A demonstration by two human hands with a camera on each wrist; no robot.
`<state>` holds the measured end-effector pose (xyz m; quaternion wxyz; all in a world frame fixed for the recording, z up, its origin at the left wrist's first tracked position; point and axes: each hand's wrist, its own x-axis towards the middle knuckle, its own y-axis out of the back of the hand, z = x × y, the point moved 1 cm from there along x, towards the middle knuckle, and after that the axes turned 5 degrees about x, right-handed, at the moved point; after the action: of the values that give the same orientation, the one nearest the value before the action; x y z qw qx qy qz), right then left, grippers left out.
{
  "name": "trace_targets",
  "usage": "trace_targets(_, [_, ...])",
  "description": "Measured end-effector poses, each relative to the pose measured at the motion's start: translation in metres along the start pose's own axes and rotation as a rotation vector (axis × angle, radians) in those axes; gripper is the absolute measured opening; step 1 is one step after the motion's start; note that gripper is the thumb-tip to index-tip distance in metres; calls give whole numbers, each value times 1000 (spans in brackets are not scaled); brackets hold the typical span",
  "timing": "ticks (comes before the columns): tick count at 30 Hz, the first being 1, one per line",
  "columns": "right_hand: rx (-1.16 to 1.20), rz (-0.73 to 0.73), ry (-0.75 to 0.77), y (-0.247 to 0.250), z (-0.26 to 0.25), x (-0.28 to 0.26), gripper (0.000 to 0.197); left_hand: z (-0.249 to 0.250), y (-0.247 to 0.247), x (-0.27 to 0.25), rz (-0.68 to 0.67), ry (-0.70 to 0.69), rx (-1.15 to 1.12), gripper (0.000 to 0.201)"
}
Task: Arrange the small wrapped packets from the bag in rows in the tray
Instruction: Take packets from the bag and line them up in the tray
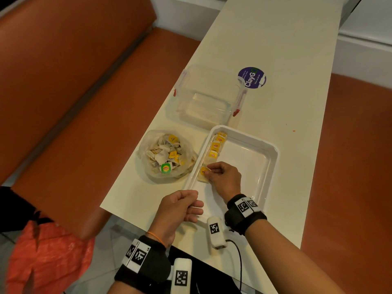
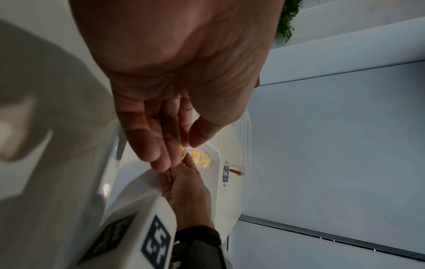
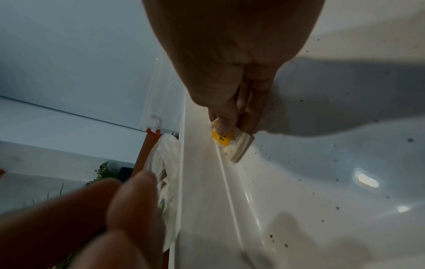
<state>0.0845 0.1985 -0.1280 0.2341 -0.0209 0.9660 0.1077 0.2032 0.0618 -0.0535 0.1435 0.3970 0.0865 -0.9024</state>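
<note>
Four yellow-tagged tea bags (image 1: 216, 145) stand filed in a single row along the left wall of the white tray (image 1: 269, 164), far end to middle; that is my count, though overlap may hide one more.

Item in hand: a fifth tea bag (image 1: 204, 172), yellow tag up, at the near end of the same row, touching the tray floor against the left wall. My right hand (image 1: 222, 177) pinches it between thumb and curled fingers (image 3: 226, 120), seating it in line.

Left hand (image 1: 180, 211): hovers over the tray's near left corner, fingers loosely curled, holding nothing that I can see.

Stock remaining: the clear plastic bag (image 1: 167, 155), on the table (image 1: 275, 49) just left of the tray, holds a heap of tea bags, mostly yellow tags and one green.

Also present: an empty clear lidded container (image 1: 207, 98) beyond the tray.

Assessment: first row nearly full; the rest of the tray floor lies bare. I judge the task early, most of the bag yet to be transferred.
</note>
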Motion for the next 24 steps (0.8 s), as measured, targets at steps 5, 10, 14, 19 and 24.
trace_targets(5, [27,56,-2,-1,3,1,18,2,3,1,17,-17,13,17])
trace_targets(10, [2,106,43,-2,5,-3,23,5,8,4,34,-29,22,16])
trace_targets(14, [-102,135,130,-1,5,-6,24,5,11,6,45,-32,14,16])
trace_targets(19, [-249,33,165,-6,6,-2,15,11,19,11,87,-65,42,14])
trace_targets(24, [-285,-12,141,-8,3,1,15,30,42,25,245,-195,221,14])
